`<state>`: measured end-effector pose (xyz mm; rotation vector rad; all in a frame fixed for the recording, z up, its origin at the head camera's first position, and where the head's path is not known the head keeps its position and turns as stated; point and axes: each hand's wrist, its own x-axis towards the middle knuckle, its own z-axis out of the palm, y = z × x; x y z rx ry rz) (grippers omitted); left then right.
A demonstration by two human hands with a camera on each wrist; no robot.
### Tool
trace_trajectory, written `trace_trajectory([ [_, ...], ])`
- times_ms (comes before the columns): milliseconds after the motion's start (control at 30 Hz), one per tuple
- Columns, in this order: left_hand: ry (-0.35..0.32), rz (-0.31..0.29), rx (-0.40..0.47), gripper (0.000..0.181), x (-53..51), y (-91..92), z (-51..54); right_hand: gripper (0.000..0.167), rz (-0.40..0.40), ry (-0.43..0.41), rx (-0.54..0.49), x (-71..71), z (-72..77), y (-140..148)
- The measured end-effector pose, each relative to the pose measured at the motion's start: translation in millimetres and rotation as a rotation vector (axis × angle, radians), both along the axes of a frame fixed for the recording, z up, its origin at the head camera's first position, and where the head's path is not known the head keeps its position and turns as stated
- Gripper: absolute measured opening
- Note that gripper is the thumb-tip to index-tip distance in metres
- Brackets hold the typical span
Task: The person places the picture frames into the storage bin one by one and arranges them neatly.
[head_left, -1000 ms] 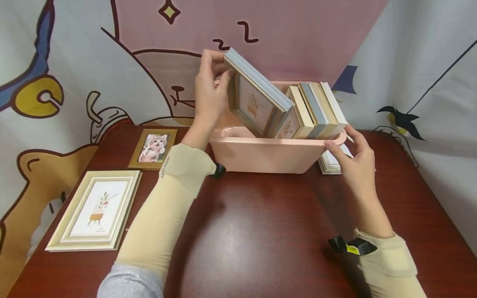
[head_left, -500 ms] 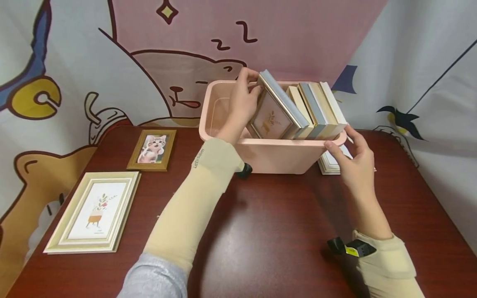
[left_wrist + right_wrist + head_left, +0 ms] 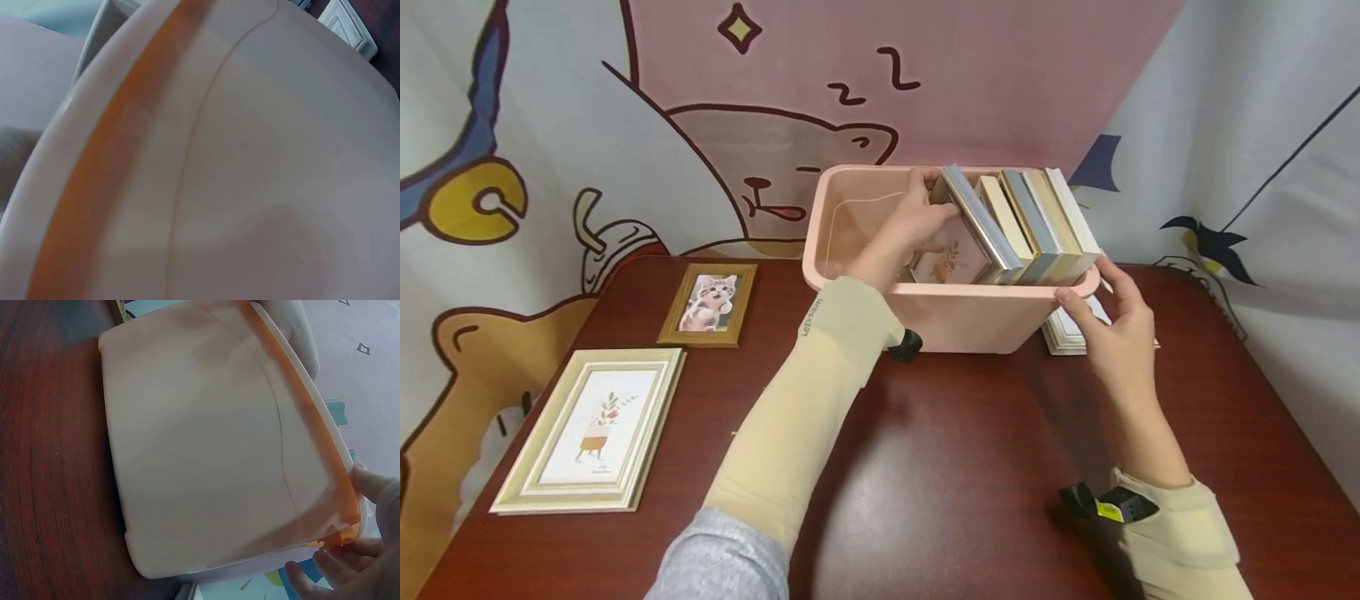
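My left hand reaches into a pink plastic bin and holds the left side of a silver-edged picture frame. That frame leans to the left against several other picture frames, packed edge-up at the bin's right end. Part of its plant picture shows below my fingers. At the right front corner, my right hand grips the rim, thumb in front. In the right wrist view, the fingers curl under the rim. The left wrist view is mostly filled by the bin's wall.
A cream picture frame and a smaller wooden one with a kitten picture lie on the left of the dark table. Another white frame lies partly behind the bin's right end. A printed curtain hangs behind.
My left hand has moved right and down, lowering the silver-edged picture frame into the bin against the other frames. The right hand keeps its grip on the rim.
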<state>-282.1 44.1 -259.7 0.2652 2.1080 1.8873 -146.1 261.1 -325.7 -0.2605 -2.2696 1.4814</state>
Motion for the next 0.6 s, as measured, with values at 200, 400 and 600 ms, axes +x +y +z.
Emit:
trace_trajectory([
  [200,-0.217,-0.272,0.063,0.092,4.3,0.8,1.8,0.064,-0.004,0.005,-0.005,0.1,-0.3,0.0],
  [400,-0.302,-0.387,0.003,0.092,6.5,-0.3,2.3,0.063,-0.001,0.013,-0.013,-1.0,-0.2,-0.3],
  [600,-0.344,-0.331,0.003,0.080,7.5,3.5,1.6,0.063,0.001,0.013,-0.005,-0.1,-0.8,-1.1],
])
